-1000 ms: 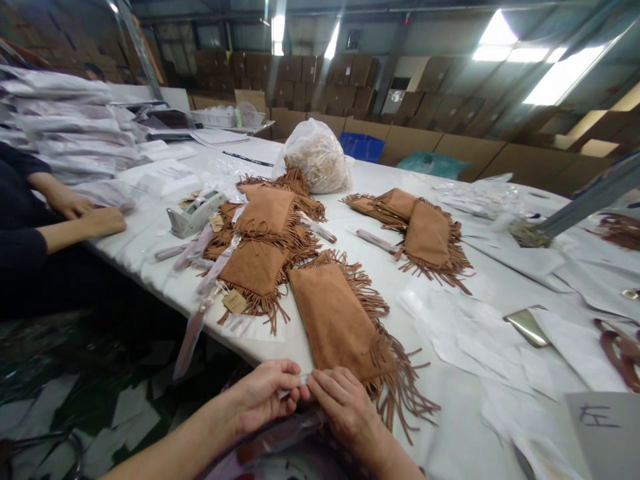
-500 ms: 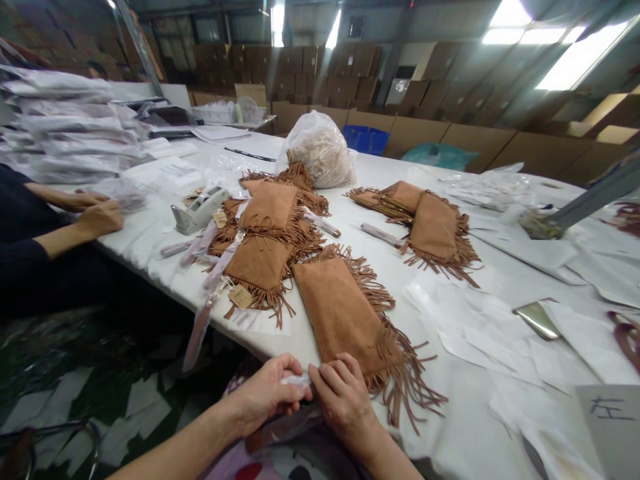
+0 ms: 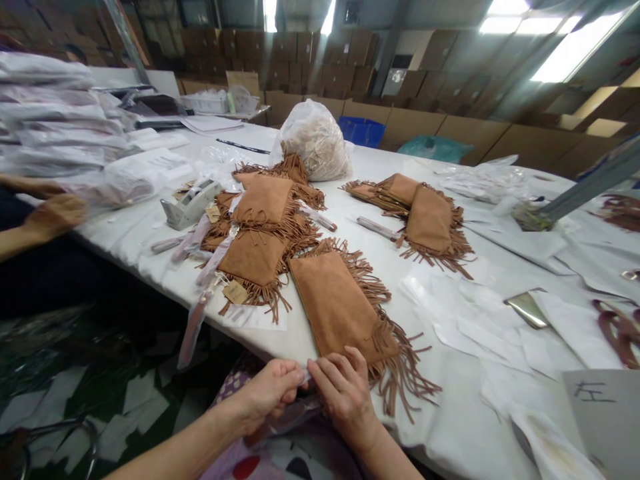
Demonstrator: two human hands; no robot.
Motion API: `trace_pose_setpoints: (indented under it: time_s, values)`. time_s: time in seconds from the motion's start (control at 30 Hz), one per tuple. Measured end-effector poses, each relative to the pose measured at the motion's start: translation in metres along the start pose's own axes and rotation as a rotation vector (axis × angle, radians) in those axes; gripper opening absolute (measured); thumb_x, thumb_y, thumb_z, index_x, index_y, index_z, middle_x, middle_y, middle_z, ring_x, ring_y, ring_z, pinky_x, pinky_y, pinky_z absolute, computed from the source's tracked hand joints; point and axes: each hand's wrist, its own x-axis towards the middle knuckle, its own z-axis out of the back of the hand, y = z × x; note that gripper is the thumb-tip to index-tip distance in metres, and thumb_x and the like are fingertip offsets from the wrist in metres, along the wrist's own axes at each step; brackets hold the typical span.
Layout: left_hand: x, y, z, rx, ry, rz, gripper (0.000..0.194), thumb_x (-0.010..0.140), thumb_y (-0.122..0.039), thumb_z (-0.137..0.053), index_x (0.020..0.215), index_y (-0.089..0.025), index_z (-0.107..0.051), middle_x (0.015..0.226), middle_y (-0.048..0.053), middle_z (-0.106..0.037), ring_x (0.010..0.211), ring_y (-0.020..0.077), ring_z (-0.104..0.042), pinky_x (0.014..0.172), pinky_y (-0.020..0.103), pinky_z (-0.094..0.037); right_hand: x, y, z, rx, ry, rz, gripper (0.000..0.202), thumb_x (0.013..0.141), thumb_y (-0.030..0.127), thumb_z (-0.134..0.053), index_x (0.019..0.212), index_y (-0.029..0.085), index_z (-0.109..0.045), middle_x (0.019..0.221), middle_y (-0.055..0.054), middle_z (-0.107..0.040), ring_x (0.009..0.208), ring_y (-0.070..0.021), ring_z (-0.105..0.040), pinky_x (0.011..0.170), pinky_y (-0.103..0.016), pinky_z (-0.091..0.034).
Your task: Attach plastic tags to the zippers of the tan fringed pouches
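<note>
My left hand (image 3: 270, 392) and my right hand (image 3: 345, 393) meet at the table's near edge, fingertips pinched together on a small clear plastic piece (image 3: 306, 380). Just beyond them lies a tan suede fringed pouch (image 3: 340, 307) flat on the white table (image 3: 450, 427); my right fingers touch its near corner. A strip of clear wrapped material (image 3: 295, 417) lies under my hands in my lap.
A pile of fringed pouches with paper tags (image 3: 260, 233) sits to the left, another pair (image 3: 425, 217) farther right. A tape dispenser (image 3: 193, 203), a plastic bag of fibres (image 3: 315, 143) and loose papers (image 3: 475, 327) lie around. A co-worker's hand (image 3: 53, 217) is at far left.
My hands have stayed pinched together at the table edge, shifting slightly. The co-worker's hand at left has moved away from the table toward the left.
</note>
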Motion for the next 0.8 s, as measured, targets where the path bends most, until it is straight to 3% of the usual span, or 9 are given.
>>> trace_pose_setpoints:
  time_s: [0.27,0.37,0.43,0.5,0.57,0.7,0.8]
  values:
    - [-0.005,0.001,-0.008,-0.122,-0.032,-0.001,0.044,0.071,-0.06,-0.065,0.075,-0.019,-0.048,0.044,-0.014,-0.023,0.037,0.0041,-0.007,0.037,0.02,-0.005,-0.002,0.002,-0.005,-0.107,-0.063,-0.097,0.017,0.088,0.02,-0.057,0.102,0.021,-0.066,0.105,-0.008,-0.069,0.091,-0.019,-0.06,0.098,-0.045,-0.035]
    - [-0.004,0.004,-0.008,-0.071,-0.1,-0.011,0.047,0.068,-0.062,-0.066,0.072,-0.018,-0.049,0.044,-0.014,-0.022,0.038,0.004,-0.008,0.037,0.02,-0.006,-0.009,0.001,0.012,-0.169,-0.079,-0.162,0.025,0.087,0.025,-0.06,0.111,0.018,-0.063,0.111,-0.012,-0.067,0.097,-0.0221,-0.06,0.096,-0.044,-0.039]
    - [-0.004,0.006,-0.008,-0.036,-0.127,-0.01,0.049,0.067,-0.064,-0.066,0.072,-0.018,-0.05,0.044,-0.014,-0.022,0.038,0.0041,-0.009,0.037,0.02,-0.006,-0.023,-0.006,0.039,-0.226,-0.112,-0.204,0.034,0.086,0.025,-0.061,0.119,0.015,-0.059,0.113,-0.014,-0.066,0.102,-0.0238,-0.06,0.095,-0.043,-0.042]
    - [-0.005,0.009,-0.008,-0.024,-0.131,-0.006,0.05,0.066,-0.065,-0.066,0.071,-0.018,-0.051,0.043,-0.014,-0.021,0.038,0.0041,-0.009,0.037,0.019,-0.007,-0.047,-0.02,0.08,-0.321,-0.186,-0.321,0.04,0.085,0.026,-0.062,0.123,0.015,-0.058,0.114,-0.015,-0.065,0.103,-0.0249,-0.06,0.094,-0.042,-0.043]
    - [-0.007,0.015,-0.007,-0.02,-0.127,0.013,0.051,0.064,-0.066,-0.067,0.071,-0.018,-0.053,0.044,-0.014,-0.02,0.039,0.004,-0.009,0.037,0.018,-0.008,-0.076,-0.04,0.128,-0.452,-0.287,-0.577,0.042,0.085,0.035,-0.06,0.122,0.015,-0.059,0.115,-0.015,-0.065,0.104,-0.0265,-0.06,0.094,-0.042,-0.043]
    - [-0.003,0.037,0.004,-0.022,-0.164,0.101,0.056,0.059,-0.069,-0.07,0.075,-0.017,-0.058,0.046,-0.013,-0.022,0.038,0.0032,-0.013,0.036,0.016,-0.013,-0.137,-0.075,0.216,-0.537,-0.564,-1.293,0.058,0.081,0.055,-0.052,0.118,0.011,-0.063,0.108,-0.017,-0.068,0.092,-0.0278,-0.063,0.082,-0.039,-0.048]
    - [0.007,0.05,0.009,0.003,-0.224,0.163,0.065,0.043,-0.076,-0.073,0.069,-0.017,-0.059,0.04,-0.013,-0.021,0.034,0.0029,-0.016,0.034,0.016,-0.014,-0.171,-0.091,0.257,-0.426,-0.696,-1.485,0.068,0.077,0.062,-0.05,0.115,0.008,-0.064,0.097,-0.015,-0.071,0.085,-0.0256,-0.063,0.078,-0.035,-0.048]
